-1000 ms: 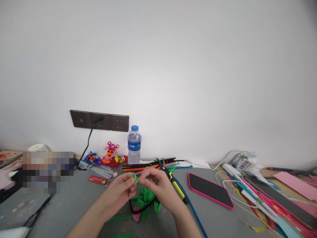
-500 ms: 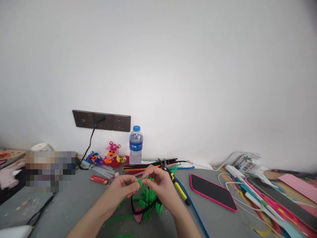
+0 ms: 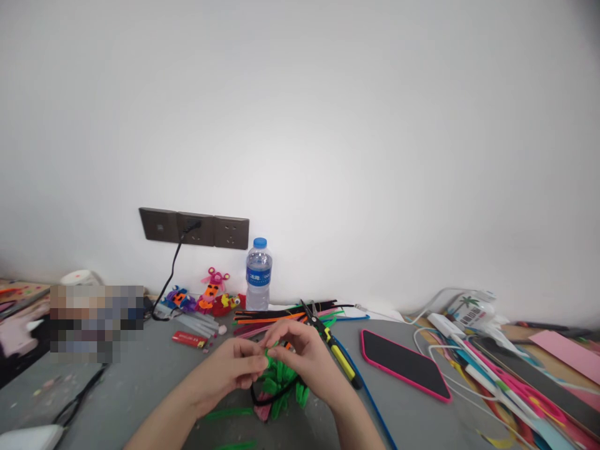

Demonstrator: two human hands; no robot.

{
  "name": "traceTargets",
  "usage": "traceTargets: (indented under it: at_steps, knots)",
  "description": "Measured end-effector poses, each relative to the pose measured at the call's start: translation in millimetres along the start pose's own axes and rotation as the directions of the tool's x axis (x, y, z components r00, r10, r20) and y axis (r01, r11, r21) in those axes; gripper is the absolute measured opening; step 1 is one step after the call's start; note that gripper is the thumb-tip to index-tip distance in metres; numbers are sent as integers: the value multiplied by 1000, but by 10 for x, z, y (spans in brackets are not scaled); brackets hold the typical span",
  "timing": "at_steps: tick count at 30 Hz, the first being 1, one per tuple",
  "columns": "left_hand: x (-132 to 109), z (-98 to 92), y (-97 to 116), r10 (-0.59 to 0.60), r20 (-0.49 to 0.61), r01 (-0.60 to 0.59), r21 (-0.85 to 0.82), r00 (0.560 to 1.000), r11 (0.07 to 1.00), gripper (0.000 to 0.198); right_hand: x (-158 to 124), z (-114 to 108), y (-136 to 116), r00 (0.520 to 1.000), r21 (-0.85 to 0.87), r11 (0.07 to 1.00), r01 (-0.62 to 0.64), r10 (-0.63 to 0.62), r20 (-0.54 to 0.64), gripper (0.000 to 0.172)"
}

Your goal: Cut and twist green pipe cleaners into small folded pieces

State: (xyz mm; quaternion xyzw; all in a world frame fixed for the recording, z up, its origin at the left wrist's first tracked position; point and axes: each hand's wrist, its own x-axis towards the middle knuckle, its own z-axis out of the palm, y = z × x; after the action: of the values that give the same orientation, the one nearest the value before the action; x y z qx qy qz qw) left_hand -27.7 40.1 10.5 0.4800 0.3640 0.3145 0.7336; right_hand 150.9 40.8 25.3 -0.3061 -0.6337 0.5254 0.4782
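Over the grey table, the fingertips of my left hand (image 3: 229, 369) are pinched on a short green pipe cleaner (image 3: 267, 355). The fingers of my right hand (image 3: 304, 353) close on the same piece from the other side, and the two hands meet there. Below them lies a pile of folded green pipe cleaners (image 3: 280, 389), with a dark curved strand (image 3: 281, 394) across it and a pink bundle (image 3: 263, 407) at its lower edge. My hands hide part of the pile. Straight green pipe cleaners (image 3: 229, 413) lie nearer to me.
Yellow-and-black pliers (image 3: 344, 360) and a pink-edged phone (image 3: 405, 364) lie right of my hands. Behind are a water bottle (image 3: 259, 275), small pipe-cleaner figures (image 3: 212, 290) and loose pipe cleaners (image 3: 262, 317). Pink scissors (image 3: 539, 403) and cables lie among clutter at the right.
My hands have drawn closer together, with the fingers now overlapping around the green pipe cleaner, so less of it shows. The view has shifted very slightly.
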Motion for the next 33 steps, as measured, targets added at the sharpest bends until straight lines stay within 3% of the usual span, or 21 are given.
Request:
traceTargets:
  at_steps: [4, 8, 12, 16, 33]
  knots:
    - [11, 1, -13, 3, 8, -3, 1, 1000, 1000, 35, 2, -2, 13, 999, -2, 999, -32, 32, -3, 4]
    - [18, 40, -11, 81, -44, -81, -1, 996, 997, 33, 24, 7, 60, 997, 4, 1000, -14, 14, -75, 3]
    - [53, 46, -30, 202, -110, -180, 184, 973, 966, 37, 53, -12, 120, 976, -11, 998, 56, -57, -210, 3]
    - [71, 35, -31, 310, -129, -255, 327, 942, 910, 39, 62, -43, 129, 960, -2, 997, 75, -73, -269, 6]
    - [-10, 147, -17, 420, -73, -286, 626, 904, 725, 36, 29, 15, 71, 988, 63, 998, -12, 22, -155, 12]
